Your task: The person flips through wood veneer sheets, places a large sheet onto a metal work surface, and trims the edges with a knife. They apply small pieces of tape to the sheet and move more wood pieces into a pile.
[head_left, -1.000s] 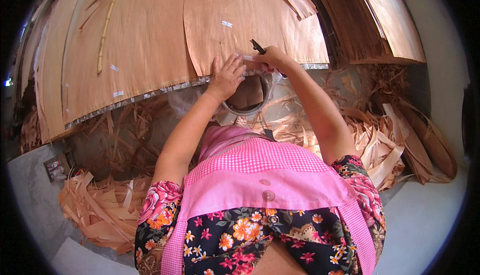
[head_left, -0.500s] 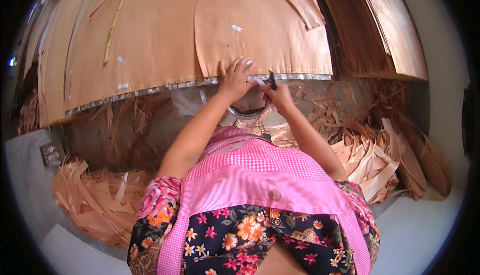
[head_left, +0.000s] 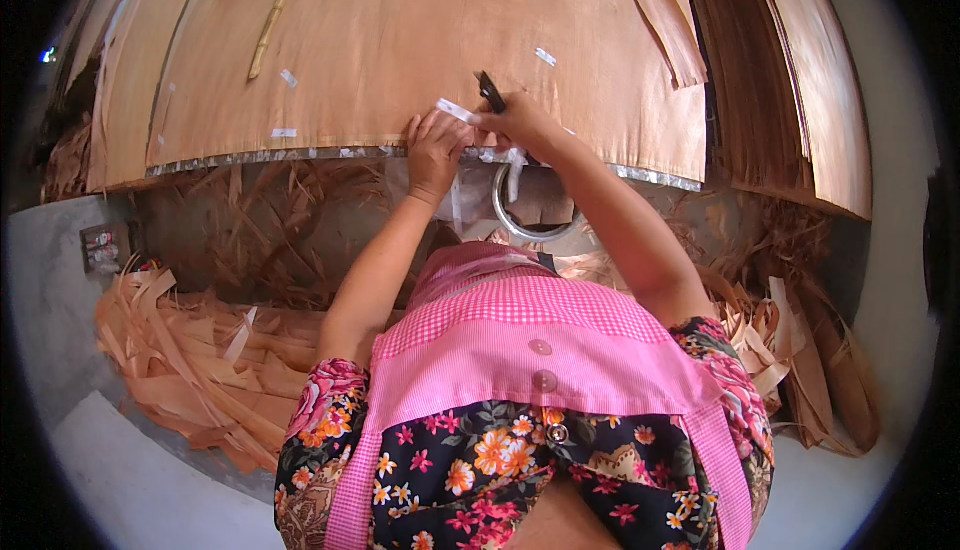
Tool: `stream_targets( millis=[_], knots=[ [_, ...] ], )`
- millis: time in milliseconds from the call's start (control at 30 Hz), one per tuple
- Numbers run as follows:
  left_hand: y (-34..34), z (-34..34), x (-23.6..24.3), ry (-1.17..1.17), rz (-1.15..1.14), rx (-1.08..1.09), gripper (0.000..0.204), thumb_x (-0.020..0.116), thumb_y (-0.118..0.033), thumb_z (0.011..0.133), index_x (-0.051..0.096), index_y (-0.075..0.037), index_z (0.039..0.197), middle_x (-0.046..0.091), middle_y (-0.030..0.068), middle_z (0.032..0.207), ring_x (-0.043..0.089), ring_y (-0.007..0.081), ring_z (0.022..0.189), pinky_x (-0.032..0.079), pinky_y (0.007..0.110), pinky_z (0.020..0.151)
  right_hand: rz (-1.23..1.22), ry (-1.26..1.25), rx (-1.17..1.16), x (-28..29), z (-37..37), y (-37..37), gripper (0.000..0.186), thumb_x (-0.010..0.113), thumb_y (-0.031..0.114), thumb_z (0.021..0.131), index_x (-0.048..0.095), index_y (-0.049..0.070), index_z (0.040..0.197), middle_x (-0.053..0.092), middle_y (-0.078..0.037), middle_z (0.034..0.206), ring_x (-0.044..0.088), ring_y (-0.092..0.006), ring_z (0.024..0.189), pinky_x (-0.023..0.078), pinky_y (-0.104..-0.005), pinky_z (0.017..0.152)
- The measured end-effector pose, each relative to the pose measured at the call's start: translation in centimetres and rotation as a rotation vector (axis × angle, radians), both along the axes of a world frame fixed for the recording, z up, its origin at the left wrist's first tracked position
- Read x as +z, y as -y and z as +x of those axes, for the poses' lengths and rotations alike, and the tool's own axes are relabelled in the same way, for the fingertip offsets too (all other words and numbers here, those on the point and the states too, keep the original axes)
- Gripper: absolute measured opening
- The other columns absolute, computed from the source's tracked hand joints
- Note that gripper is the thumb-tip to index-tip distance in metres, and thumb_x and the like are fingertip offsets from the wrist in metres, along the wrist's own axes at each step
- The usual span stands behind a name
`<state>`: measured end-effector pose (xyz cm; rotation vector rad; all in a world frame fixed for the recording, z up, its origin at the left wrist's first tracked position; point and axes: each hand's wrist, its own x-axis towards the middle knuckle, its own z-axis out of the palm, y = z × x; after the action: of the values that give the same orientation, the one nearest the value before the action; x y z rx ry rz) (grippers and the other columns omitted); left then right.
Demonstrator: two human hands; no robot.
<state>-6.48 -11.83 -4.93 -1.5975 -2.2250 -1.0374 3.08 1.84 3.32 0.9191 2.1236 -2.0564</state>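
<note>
A broad sheet of reddish-brown wood veneer [head_left: 350, 60] covers the work surface. My left hand [head_left: 436, 155] rests on it near the front edge, its fingers stretched out and lying flat. Just to its right, my right hand [head_left: 515, 122] is closed, pinching a short strip of white tape [head_left: 456, 110]. The same hand keeps hold of a black tool [head_left: 490, 92] that sticks up from its fingers; its blade or tip cannot be made out. The tape's free end reaches over the veneer above my left fingertips.
Small white tape pieces [head_left: 545, 56] dot the sheet. A narrow yellowish strip [head_left: 278, 15] and a loose veneer strip [head_left: 655, 10] lie on it. Below the front edge is a metal ring [head_left: 503, 212]. Veneer scraps [head_left: 200, 370] heap on the floor; darker sheets [head_left: 765, 70] stand at right.
My right hand has moved from below the front edge up over the veneer, carrying the white tape strip and black tool. My left hand stays on the sheet, and the view has shifted slightly.
</note>
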Motion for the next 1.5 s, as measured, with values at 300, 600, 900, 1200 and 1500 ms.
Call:
stream_targets(
  millis=[300, 600, 900, 1200, 1500],
  knots=[
    [0.8, -1.3, -1.0, -0.221, -0.085, 0.082, 0.040, 0.057, -0.025, 0.074, 0.050, -0.009, 0.110, 0.045, 0.0046, 0.120, 0.038, 0.0260, 0.114, 0.028, 0.042, 0.095, 0.223, 0.399, 0.045, -3.5, -3.8, 0.6, 0.021, 0.063, 0.019, 0.071, 0.062, -0.002, 0.070, 0.056, -0.007, 0.055, 0.049, -0.0144, 0.041, 0.038, -0.0259, 0.036],
    [0.7, -1.8, 2.9, -0.227, -0.355, -0.054, 0.053, 0.060, -0.040, 0.068, 0.049, -0.013, 0.113, 0.042, 0.0013, 0.125, 0.034, 0.0234, 0.119, 0.021, 0.058, 0.092, 0.887, 0.418, 0.413, -0.6, -5.1, -6.3, 0.018, 0.058, 0.018, 0.075, 0.061, 0.000, 0.074, 0.059, -0.011, 0.058, 0.058, -0.0203, 0.051, 0.046, -0.0310, 0.049],
    [-10.8, -14.3, 6.2, -0.222, -0.244, -0.138, 0.036, 0.051, -0.021, 0.079, 0.050, -0.009, 0.113, 0.049, 0.0056, 0.116, 0.038, 0.0256, 0.113, 0.028, 0.048, 0.092, 0.448, 0.355, -0.151, -1.2, -15.4, -10.9, 0.032, 0.064, 0.030, 0.068, 0.063, -0.001, 0.073, 0.060, -0.015, 0.064, 0.059, -0.0233, 0.057, 0.044, -0.0337, 0.050],
    [-12.5, -16.8, 6.1, -0.393, -0.478, -0.151, 0.049, 0.041, -0.039, 0.083, 0.037, -0.016, 0.126, 0.029, 0.0033, 0.134, 0.017, 0.0289, 0.127, 0.012, 0.062, 0.095, 1.164, 0.657, 0.231, 0.8, -17.9, -13.3, 0.013, 0.058, 0.019, 0.071, 0.064, 0.010, 0.079, 0.062, -0.012, 0.078, 0.062, -0.0254, 0.068, 0.048, -0.0345, 0.056],
    [-11.1, -14.3, 19.6, 0.881, 0.079, -0.469, 0.067, 0.069, -0.022, 0.069, 0.036, -0.008, 0.125, 0.034, 0.0143, 0.130, 0.031, 0.0242, 0.121, 0.026, 0.038, 0.098, -0.146, -0.134, -0.378, 15.7, -11.8, -10.2, 0.023, 0.060, 0.024, 0.076, 0.062, 0.007, 0.091, 0.063, -0.002, 0.080, 0.056, -0.0082, 0.067, 0.038, -0.0224, 0.049]
  ],
)
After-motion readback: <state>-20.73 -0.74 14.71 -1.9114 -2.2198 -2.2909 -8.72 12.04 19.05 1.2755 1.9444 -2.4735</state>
